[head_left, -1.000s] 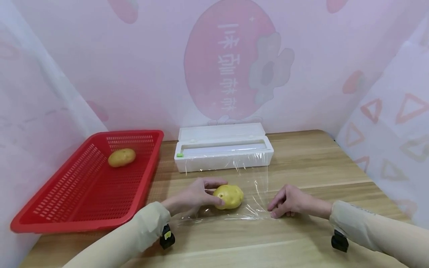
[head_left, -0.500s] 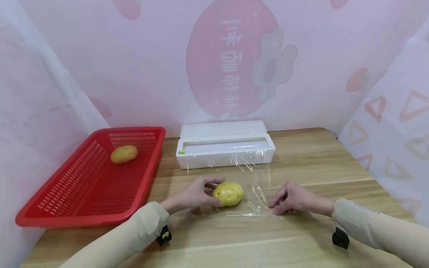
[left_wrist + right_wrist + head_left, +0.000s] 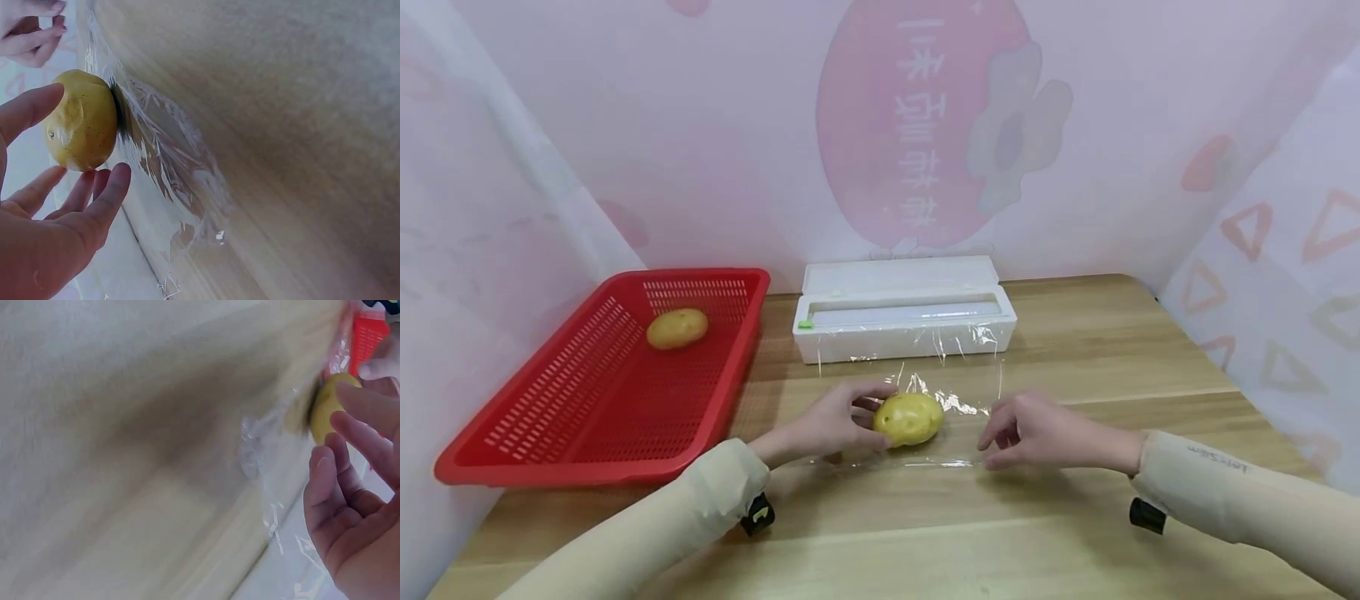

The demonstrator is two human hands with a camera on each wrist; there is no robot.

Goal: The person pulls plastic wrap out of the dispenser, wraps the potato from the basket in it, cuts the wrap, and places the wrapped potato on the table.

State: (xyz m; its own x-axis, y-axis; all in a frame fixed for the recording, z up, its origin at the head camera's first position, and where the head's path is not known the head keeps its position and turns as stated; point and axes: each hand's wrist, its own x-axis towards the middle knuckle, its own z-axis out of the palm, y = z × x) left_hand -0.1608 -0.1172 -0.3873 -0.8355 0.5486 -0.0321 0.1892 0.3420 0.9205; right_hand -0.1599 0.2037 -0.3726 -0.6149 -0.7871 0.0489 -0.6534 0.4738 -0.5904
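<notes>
A yellow potato [image 3: 910,418] lies on a sheet of cling film [image 3: 961,448] spread over the wooden table. My left hand [image 3: 831,423] holds the potato from its left side, thumb near and fingers behind; the left wrist view shows the thumb and fingertips against the potato [image 3: 81,122]. To the right of the potato, my right hand [image 3: 1041,429] hovers by the film's right side with loosely bent fingers. In the right wrist view the fingers of this hand [image 3: 356,506] pinch nothing, and the crumpled film edge [image 3: 251,450] lies apart from them.
A white cling film box [image 3: 910,343] stands behind the potato with its lid up; the film runs forward from it. At left is a red plastic basket [image 3: 718,400] with another potato [image 3: 677,328] inside. Pink patterned walls [image 3: 737,125] enclose the table.
My right hand has let go of the film's near right corner and moved left, closer to the potato. The left hand stays at the potato. The head view has tilted slightly.
</notes>
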